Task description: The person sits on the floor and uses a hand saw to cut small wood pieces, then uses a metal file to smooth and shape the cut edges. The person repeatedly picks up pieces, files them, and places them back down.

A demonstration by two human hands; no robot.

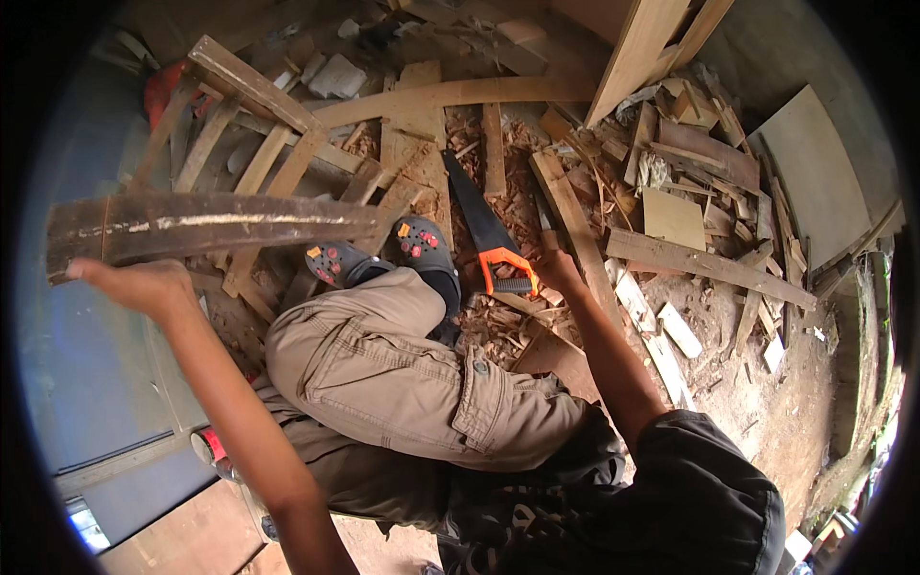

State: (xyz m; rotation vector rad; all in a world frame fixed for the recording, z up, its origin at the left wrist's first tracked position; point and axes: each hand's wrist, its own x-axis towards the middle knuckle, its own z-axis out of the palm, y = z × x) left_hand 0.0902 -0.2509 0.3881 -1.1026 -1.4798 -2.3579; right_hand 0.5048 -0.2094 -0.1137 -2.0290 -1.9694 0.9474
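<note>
A long dark-brown wooden plank (240, 222) with a pale streak along it is held up on the left, over my shoes. My left hand (139, 286) grips its near-left end from below, thumb on the edge. My right hand (556, 271) is low at centre right, closed round a narrow-bladed tool (547, 237) with a wooden handle; the fingers are partly hidden. Just left of that hand lies a hand saw (479, 216) with a dark blade and an orange-and-black handle, pointing away from me.
Wood shavings (513, 182) cover the ground between several boards. A slatted wooden frame (259, 91) leans at the far left. Offcuts (700, 163) pile up at right, beside a leaning pale sheet (815, 172). A long beam (709, 266) lies in front of the pile.
</note>
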